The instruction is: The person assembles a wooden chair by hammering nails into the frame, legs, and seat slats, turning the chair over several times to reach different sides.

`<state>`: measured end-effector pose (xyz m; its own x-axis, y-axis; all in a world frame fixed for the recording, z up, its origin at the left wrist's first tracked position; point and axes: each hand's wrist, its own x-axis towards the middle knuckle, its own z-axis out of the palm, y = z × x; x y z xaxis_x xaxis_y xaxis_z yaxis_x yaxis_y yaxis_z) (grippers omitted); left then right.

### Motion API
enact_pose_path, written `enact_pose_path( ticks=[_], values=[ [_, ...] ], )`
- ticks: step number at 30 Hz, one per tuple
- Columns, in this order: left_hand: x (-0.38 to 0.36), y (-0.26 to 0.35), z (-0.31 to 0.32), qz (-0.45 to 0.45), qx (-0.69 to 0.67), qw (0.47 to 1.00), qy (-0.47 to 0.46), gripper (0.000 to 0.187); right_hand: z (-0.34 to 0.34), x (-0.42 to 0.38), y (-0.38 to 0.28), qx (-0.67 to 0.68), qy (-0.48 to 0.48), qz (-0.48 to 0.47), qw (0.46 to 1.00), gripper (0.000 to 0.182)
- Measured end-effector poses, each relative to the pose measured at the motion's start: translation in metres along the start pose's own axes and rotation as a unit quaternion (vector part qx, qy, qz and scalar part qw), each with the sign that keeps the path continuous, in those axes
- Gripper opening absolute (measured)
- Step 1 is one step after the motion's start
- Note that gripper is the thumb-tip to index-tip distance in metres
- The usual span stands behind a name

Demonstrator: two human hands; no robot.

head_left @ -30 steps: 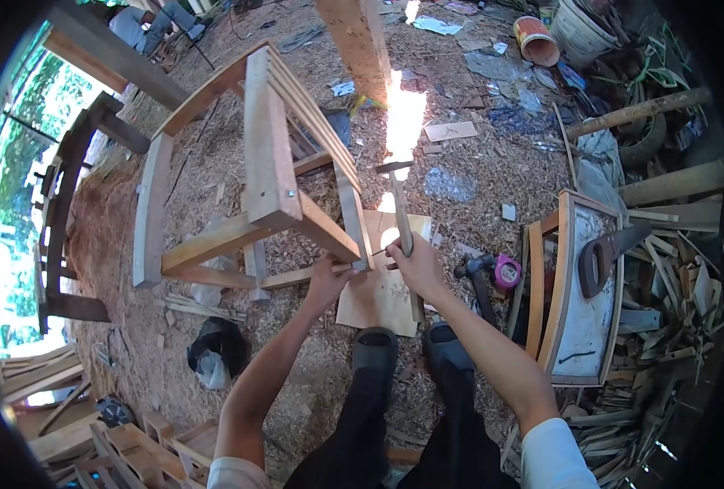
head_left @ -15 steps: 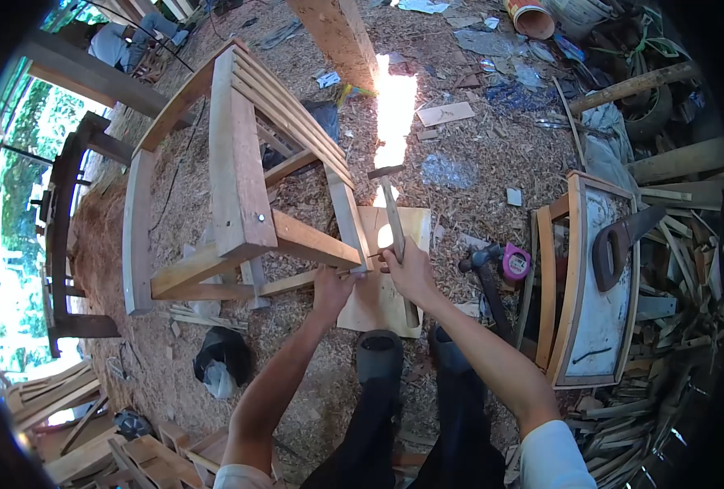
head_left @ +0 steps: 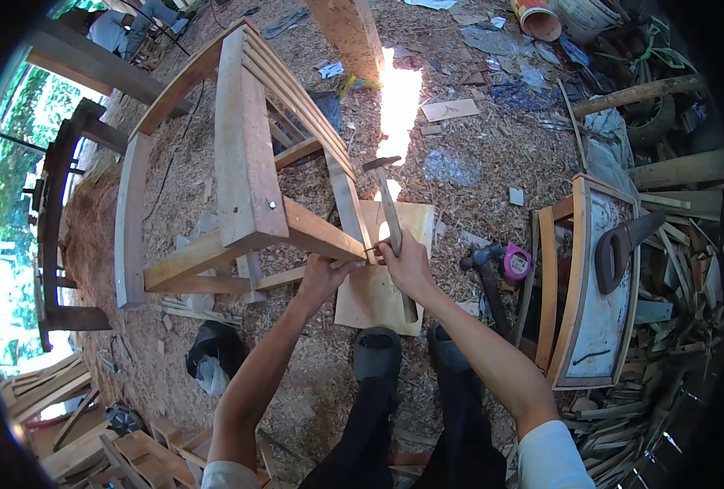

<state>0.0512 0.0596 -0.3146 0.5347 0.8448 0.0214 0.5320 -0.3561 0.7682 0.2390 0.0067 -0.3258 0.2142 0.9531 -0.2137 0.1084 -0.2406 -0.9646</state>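
Observation:
A wooden chair frame (head_left: 248,155) with slats lies tipped over in front of me, one corner resting toward a flat board (head_left: 378,300) on the ground. My left hand (head_left: 324,279) is closed around the frame's lower corner, thumb along the wood. In my right hand (head_left: 407,267) is a hammer (head_left: 391,213), its handle slanting through the palm with the head up and away. The fingertips of that hand are pinched right at the frame's corner, by a thin dark nail-like piece (head_left: 371,248).
A second hammer (head_left: 490,281) and a pink tape measure (head_left: 517,262) lie right of the board. Farther right, a handsaw (head_left: 614,259) rests on a framed panel (head_left: 594,326). A thick wooden post (head_left: 347,39) stands ahead; wood scraps pile at both sides. A person (head_left: 117,33) is far left.
My left hand has shifted slightly left along the frame's corner. The right fingertips have come in closer to the corner, and the hammer has tilted a little left.

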Motion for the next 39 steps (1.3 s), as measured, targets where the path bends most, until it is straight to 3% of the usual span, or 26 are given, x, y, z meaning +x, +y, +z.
enact_pose_path(
  ticks=[6, 9, 12, 15, 18, 21, 23, 25, 27, 30, 33, 36, 39],
  values=[
    [-0.004, 0.0, 0.021, -0.057, -0.034, 0.996, 0.056, 0.029, 0.002, 0.001, -0.004, 0.055, 0.015, 0.005, 0.998, 0.016],
    [-0.001, -0.007, 0.021, -0.037, -0.091, 0.994, 0.053, 0.034, 0.001, -0.001, -0.005, 0.077, 0.029, 0.002, 0.997, 0.016],
    [0.012, 0.001, 0.008, -0.074, -0.034, 0.995, -0.058, 0.034, -0.001, -0.001, 0.003, 0.048, 0.026, 0.002, 0.998, 0.015],
    [0.022, -0.009, 0.014, -0.014, -0.131, 0.99, -0.056, 0.031, 0.0, 0.003, 0.007, 0.035, 0.024, -0.004, 0.999, 0.014],
    [0.015, -0.006, 0.036, -0.077, -0.175, 0.981, 0.029, 0.03, -0.004, 0.0, 0.002, 0.07, 0.01, 0.022, 0.997, 0.014],
    [0.013, -0.004, 0.046, -0.115, -0.122, 0.984, 0.063, 0.04, -0.002, 0.003, 0.01, 0.057, 0.013, 0.027, 0.998, 0.014],
    [0.006, -0.027, 0.053, -0.116, -0.057, 0.992, 0.004, 0.053, -0.001, 0.004, 0.009, 0.022, 0.021, 0.017, 0.999, 0.014],
    [-0.003, -0.019, 0.058, -0.098, -0.039, 0.993, 0.057, 0.063, 0.0, 0.006, 0.01, 0.012, 0.027, 0.005, 1.0, 0.014],
    [-0.021, 0.007, 0.078, -0.061, -0.064, 0.971, 0.221, 0.071, 0.003, 0.003, 0.012, 0.02, 0.026, 0.004, 0.999, 0.014],
    [-0.036, 0.015, 0.086, 0.008, -0.006, 0.971, 0.241, 0.075, 0.007, 0.006, 0.016, 0.046, 0.036, -0.008, 0.998, 0.014],
    [-0.044, -0.017, 0.1, 0.083, -0.061, 0.957, 0.27, 0.076, 0.011, 0.006, 0.02, 0.058, 0.048, -0.028, 0.997, 0.015],
    [-0.039, 0.008, 0.089, 0.102, 0.081, 0.958, 0.256, 0.07, 0.003, 0.002, 0.002, 0.073, 0.037, -0.012, 0.997, 0.015],
    [-0.026, 0.036, 0.087, 0.041, 0.129, 0.953, 0.271, 0.064, 0.002, 0.004, -0.001, 0.054, 0.037, -0.005, 0.998, 0.014]
  ],
)
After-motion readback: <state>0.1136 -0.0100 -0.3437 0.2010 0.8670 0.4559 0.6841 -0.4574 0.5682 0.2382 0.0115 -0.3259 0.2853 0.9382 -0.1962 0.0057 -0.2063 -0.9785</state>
